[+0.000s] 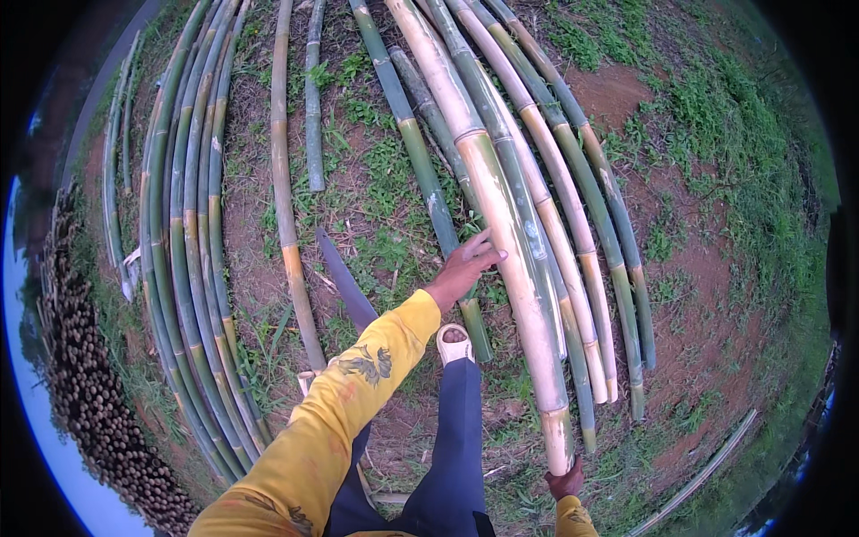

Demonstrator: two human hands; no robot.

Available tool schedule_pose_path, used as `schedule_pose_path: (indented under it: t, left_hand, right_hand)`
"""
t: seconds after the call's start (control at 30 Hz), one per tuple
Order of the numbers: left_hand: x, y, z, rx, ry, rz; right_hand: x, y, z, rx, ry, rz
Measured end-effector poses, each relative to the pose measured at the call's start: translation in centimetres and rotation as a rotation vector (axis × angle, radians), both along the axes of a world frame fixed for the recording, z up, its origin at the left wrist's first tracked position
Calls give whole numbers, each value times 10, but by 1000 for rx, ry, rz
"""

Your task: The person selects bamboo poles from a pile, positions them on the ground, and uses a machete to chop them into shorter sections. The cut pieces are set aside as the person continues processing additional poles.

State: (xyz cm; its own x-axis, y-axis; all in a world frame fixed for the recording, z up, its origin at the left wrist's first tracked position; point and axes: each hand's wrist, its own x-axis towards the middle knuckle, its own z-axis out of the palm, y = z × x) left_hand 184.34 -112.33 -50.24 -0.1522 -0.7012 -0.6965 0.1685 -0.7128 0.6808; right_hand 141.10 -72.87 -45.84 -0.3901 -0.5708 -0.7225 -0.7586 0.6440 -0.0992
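Observation:
A thick bamboo pole [501, 201], pale with green patches, runs from the far side toward me, over other poles. My right hand [565, 479] is closed around its near end, low in the view. Farther up, my left hand [465, 268] grips the pole's left side. One digit lies over its surface, and the undersides of the fingers are hidden. Beneath the left hand, a thinner green bamboo pole [413, 143] lies on the ground. A tapered grey blade-like piece [344, 279] shows left of my yellow sleeve, its lower end hidden.
Several bamboo poles [586, 210] lie side by side on the right, and another bundle of bamboo poles [190, 224] on the left. A single pole [281, 179] lies between. Stacked cut poles [94, 394] form a pile at far left. My sandalled foot [454, 340] stands on grassy soil.

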Motion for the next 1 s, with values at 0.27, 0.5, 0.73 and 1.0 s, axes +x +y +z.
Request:
schedule_pose_path:
  t: [0.27, 0.5, 0.73, 1.0]
  left_hand:
    - [109, 141, -3, 286, -341, -128]
    - [279, 406, 9, 602, -917, -404]
    - [213, 465, 4, 346, -851, -630]
    - [-85, 221, 186, -251, 14, -401]
  right_hand:
    - [-4, -115, -153, 243, -41, 195]
    - [29, -126, -218, 298, 26, 317]
    - [-13, -130, -221, 40, 103, 22]
    - [-17, -59, -95, 75, 50, 73]
